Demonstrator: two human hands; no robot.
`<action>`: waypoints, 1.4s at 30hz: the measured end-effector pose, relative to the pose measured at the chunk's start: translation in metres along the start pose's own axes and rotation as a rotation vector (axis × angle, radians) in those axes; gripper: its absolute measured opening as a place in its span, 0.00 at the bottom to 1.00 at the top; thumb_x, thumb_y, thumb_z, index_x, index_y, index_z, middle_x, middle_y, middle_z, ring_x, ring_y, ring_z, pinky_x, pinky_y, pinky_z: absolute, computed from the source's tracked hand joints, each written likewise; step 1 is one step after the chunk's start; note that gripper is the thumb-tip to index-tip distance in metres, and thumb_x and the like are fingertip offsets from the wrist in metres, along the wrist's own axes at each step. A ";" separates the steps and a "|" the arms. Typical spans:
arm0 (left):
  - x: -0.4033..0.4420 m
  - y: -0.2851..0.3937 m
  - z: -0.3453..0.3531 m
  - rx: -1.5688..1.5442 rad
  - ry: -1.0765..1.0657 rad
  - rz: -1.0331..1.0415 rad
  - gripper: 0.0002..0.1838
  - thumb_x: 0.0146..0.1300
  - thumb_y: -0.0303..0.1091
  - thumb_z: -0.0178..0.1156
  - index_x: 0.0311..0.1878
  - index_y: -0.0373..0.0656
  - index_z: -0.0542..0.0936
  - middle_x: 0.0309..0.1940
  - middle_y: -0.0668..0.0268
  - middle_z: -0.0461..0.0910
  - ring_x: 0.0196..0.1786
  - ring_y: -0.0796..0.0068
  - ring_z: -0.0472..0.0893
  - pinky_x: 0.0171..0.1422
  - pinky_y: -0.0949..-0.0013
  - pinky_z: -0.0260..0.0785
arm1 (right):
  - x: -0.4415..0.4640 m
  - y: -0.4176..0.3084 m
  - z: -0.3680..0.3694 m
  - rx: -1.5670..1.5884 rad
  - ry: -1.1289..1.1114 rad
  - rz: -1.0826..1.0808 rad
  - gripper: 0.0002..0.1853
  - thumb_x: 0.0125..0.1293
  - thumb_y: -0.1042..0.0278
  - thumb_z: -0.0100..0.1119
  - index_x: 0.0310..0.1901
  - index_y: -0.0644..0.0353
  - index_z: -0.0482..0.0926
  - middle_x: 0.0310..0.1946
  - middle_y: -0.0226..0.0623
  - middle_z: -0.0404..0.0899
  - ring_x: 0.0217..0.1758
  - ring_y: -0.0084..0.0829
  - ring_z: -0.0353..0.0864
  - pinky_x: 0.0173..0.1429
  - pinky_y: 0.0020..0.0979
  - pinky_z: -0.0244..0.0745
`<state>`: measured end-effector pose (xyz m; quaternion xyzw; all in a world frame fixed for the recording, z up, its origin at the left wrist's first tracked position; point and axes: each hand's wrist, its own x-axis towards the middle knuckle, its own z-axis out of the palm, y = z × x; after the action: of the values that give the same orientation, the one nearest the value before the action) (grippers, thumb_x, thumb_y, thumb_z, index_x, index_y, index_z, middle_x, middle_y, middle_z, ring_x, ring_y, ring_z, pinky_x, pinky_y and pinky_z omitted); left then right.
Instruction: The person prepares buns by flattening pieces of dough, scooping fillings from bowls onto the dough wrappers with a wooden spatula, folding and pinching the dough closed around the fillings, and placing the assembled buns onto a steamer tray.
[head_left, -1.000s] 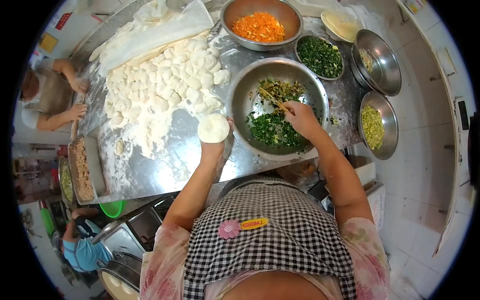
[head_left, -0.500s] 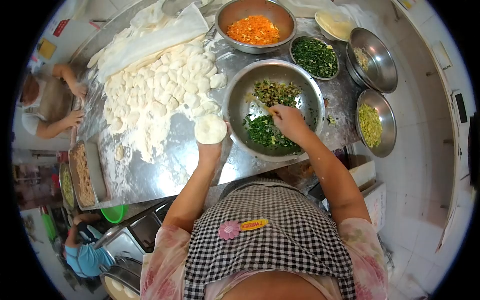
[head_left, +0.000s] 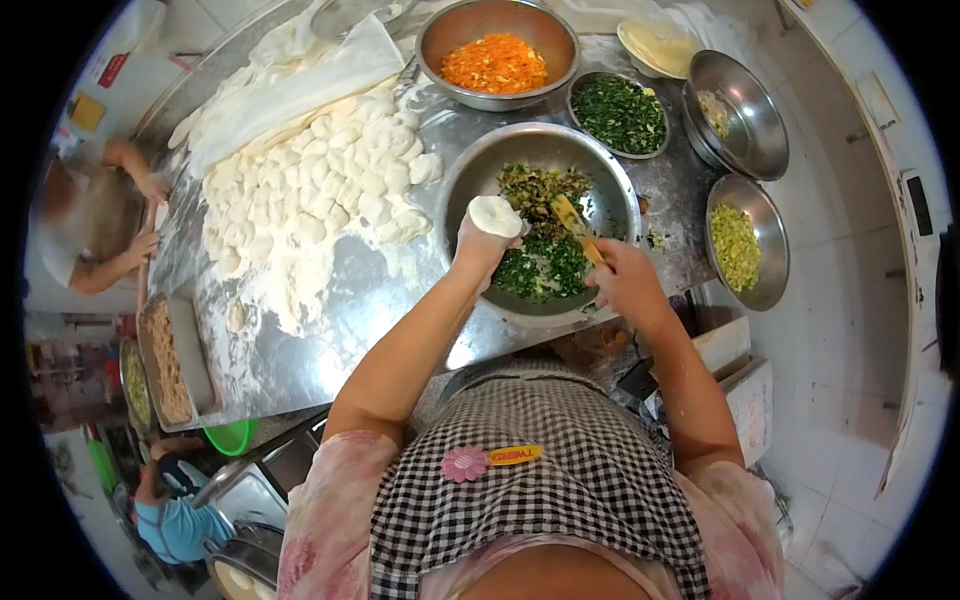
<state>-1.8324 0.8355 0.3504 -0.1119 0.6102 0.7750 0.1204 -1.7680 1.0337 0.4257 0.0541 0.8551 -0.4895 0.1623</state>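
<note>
My left hand (head_left: 487, 250) holds a round dough wrapper (head_left: 494, 215), cupped in the palm over the left part of a large steel bowl (head_left: 462, 180). The fingers are curled under the dough. My right hand (head_left: 625, 280) grips a flat wooden spatula (head_left: 577, 222) at the bowl's lower right rim. The spatula's tip, with some filling on it, is above the bowl's contents. Inside the bowl lie chopped green leaves (head_left: 545, 268) at the front and a brownish-green mixture (head_left: 530, 187) behind them.
Floured dough pieces (head_left: 320, 180) cover the table's left part, beside a white cloth (head_left: 300, 95). Behind stand bowls of shredded carrot (head_left: 495, 62) and chopped greens (head_left: 618, 112); more bowls are right. A tray of filling (head_left: 168, 360) sits left, near a person (head_left: 100, 210) with a rolling pin.
My left hand has moved right and up from beside the bowl to over it, the wrapper now curved in the palm. The spatula has swung right, up out of the filling.
</note>
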 end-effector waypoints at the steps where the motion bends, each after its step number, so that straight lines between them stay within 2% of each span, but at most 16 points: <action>1: 0.009 -0.003 0.003 0.077 -0.011 -0.029 0.11 0.52 0.28 0.60 0.39 0.40 0.74 0.34 0.65 0.77 0.29 0.77 0.76 0.30 0.74 0.71 | -0.005 0.002 -0.006 0.026 0.013 0.031 0.20 0.58 0.77 0.47 0.53 0.70 0.71 0.26 0.39 0.78 0.21 0.24 0.76 0.25 0.28 0.72; 4: 0.029 -0.006 0.005 0.494 -0.044 -0.065 0.10 0.51 0.28 0.58 0.39 0.39 0.74 0.33 0.60 0.79 0.30 0.70 0.78 0.30 0.70 0.72 | 0.019 0.049 0.006 -0.194 0.057 -0.087 0.16 0.57 0.77 0.47 0.48 0.70 0.72 0.26 0.42 0.77 0.22 0.30 0.76 0.28 0.31 0.72; 5: 0.046 -0.019 0.001 0.726 -0.079 -0.052 0.13 0.51 0.29 0.56 0.40 0.35 0.72 0.33 0.52 0.79 0.34 0.57 0.80 0.37 0.63 0.73 | 0.024 0.054 0.011 -0.229 0.071 -0.099 0.14 0.56 0.77 0.47 0.45 0.70 0.73 0.26 0.45 0.77 0.24 0.35 0.76 0.31 0.34 0.72; 8: 0.038 -0.037 0.007 1.023 0.214 0.372 0.16 0.52 0.30 0.56 0.42 0.31 0.69 0.34 0.45 0.78 0.39 0.47 0.79 0.44 0.57 0.72 | 0.037 0.039 0.031 -0.175 0.094 -0.081 0.08 0.55 0.74 0.48 0.34 0.68 0.73 0.30 0.57 0.76 0.36 0.56 0.76 0.42 0.47 0.70; 9: 0.043 -0.036 0.008 1.090 0.143 0.334 0.19 0.52 0.30 0.57 0.43 0.28 0.66 0.35 0.41 0.77 0.42 0.45 0.79 0.48 0.54 0.70 | 0.038 0.036 0.035 -0.162 0.096 -0.104 0.08 0.55 0.74 0.48 0.34 0.68 0.74 0.31 0.58 0.76 0.36 0.56 0.76 0.43 0.47 0.70; 15: 0.028 -0.021 0.017 1.217 0.102 0.368 0.20 0.52 0.28 0.58 0.45 0.29 0.64 0.36 0.40 0.77 0.43 0.44 0.78 0.49 0.52 0.70 | 0.035 0.015 0.044 -0.286 0.043 -0.258 0.10 0.58 0.75 0.46 0.40 0.65 0.76 0.32 0.57 0.77 0.39 0.55 0.77 0.44 0.47 0.71; 18: 0.027 -0.007 0.024 1.188 0.115 0.130 0.26 0.49 0.32 0.64 0.50 0.34 0.66 0.45 0.44 0.73 0.49 0.46 0.75 0.54 0.55 0.67 | 0.040 0.012 0.032 -0.351 -0.056 -0.323 0.15 0.58 0.75 0.47 0.47 0.64 0.75 0.32 0.56 0.77 0.36 0.53 0.78 0.41 0.44 0.71; 19: 0.029 -0.009 0.023 1.147 0.125 0.161 0.26 0.49 0.32 0.64 0.50 0.33 0.66 0.45 0.44 0.73 0.49 0.46 0.75 0.54 0.56 0.68 | 0.038 0.007 0.021 -0.360 -0.098 -0.337 0.17 0.58 0.75 0.48 0.50 0.64 0.74 0.31 0.56 0.76 0.35 0.52 0.78 0.40 0.43 0.71; 21: 0.032 -0.012 0.020 1.065 0.146 0.223 0.28 0.48 0.32 0.66 0.50 0.32 0.66 0.44 0.44 0.74 0.49 0.47 0.76 0.53 0.57 0.68 | 0.026 -0.008 -0.004 -0.354 -0.070 -0.250 0.17 0.57 0.76 0.48 0.50 0.64 0.75 0.32 0.56 0.77 0.36 0.51 0.79 0.41 0.43 0.72; 24: 0.029 -0.003 0.019 1.026 0.149 0.113 0.30 0.46 0.34 0.68 0.49 0.31 0.66 0.44 0.44 0.75 0.49 0.48 0.76 0.54 0.58 0.69 | 0.029 0.002 -0.026 -0.383 0.118 -0.213 0.17 0.57 0.76 0.48 0.49 0.64 0.75 0.31 0.55 0.77 0.34 0.49 0.79 0.40 0.40 0.72; 25: 0.035 -0.014 0.015 1.009 0.162 0.176 0.32 0.44 0.35 0.70 0.48 0.30 0.65 0.43 0.45 0.76 0.48 0.50 0.77 0.54 0.59 0.69 | 0.033 0.009 -0.027 -0.396 0.204 -0.212 0.17 0.57 0.76 0.47 0.49 0.64 0.76 0.30 0.54 0.78 0.33 0.48 0.79 0.40 0.39 0.72; 28: 0.031 -0.009 0.017 1.072 0.160 0.203 0.32 0.45 0.36 0.69 0.48 0.29 0.65 0.42 0.44 0.76 0.48 0.48 0.77 0.53 0.59 0.69 | 0.060 0.026 -0.008 -0.388 0.092 -0.160 0.17 0.57 0.76 0.48 0.49 0.63 0.75 0.29 0.54 0.77 0.30 0.46 0.78 0.38 0.37 0.71; 31: 0.033 -0.009 0.018 1.077 0.147 0.236 0.28 0.47 0.33 0.67 0.46 0.31 0.63 0.41 0.43 0.75 0.45 0.45 0.76 0.50 0.55 0.70 | 0.052 0.010 0.008 -0.162 -0.036 -0.181 0.17 0.58 0.75 0.49 0.49 0.63 0.76 0.27 0.55 0.76 0.29 0.46 0.78 0.37 0.38 0.71; 37: 0.032 -0.018 0.018 1.183 0.152 0.458 0.26 0.49 0.29 0.64 0.48 0.31 0.62 0.42 0.41 0.72 0.46 0.45 0.75 0.50 0.53 0.69 | 0.040 0.015 0.031 -0.281 -0.019 -0.319 0.18 0.58 0.75 0.49 0.51 0.62 0.74 0.28 0.54 0.77 0.29 0.45 0.79 0.37 0.38 0.72; 40: 0.028 -0.014 0.018 1.013 0.123 0.329 0.27 0.49 0.29 0.64 0.49 0.32 0.62 0.44 0.42 0.70 0.48 0.44 0.73 0.51 0.53 0.68 | 0.028 0.008 -0.005 -0.325 -0.093 -0.326 0.20 0.58 0.75 0.49 0.53 0.60 0.74 0.29 0.53 0.78 0.29 0.45 0.79 0.37 0.38 0.72; 42: 0.028 -0.015 0.015 1.052 0.141 0.350 0.28 0.49 0.30 0.64 0.50 0.32 0.62 0.46 0.42 0.69 0.50 0.44 0.72 0.53 0.54 0.68 | 0.024 0.010 -0.020 -0.330 0.032 -0.191 0.20 0.57 0.75 0.50 0.53 0.62 0.74 0.29 0.54 0.77 0.29 0.44 0.79 0.37 0.38 0.72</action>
<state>-1.8546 0.8546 0.3305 0.0145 0.9308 0.3651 -0.0115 -1.7924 1.0539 0.4192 -0.0472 0.9275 -0.3547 0.1082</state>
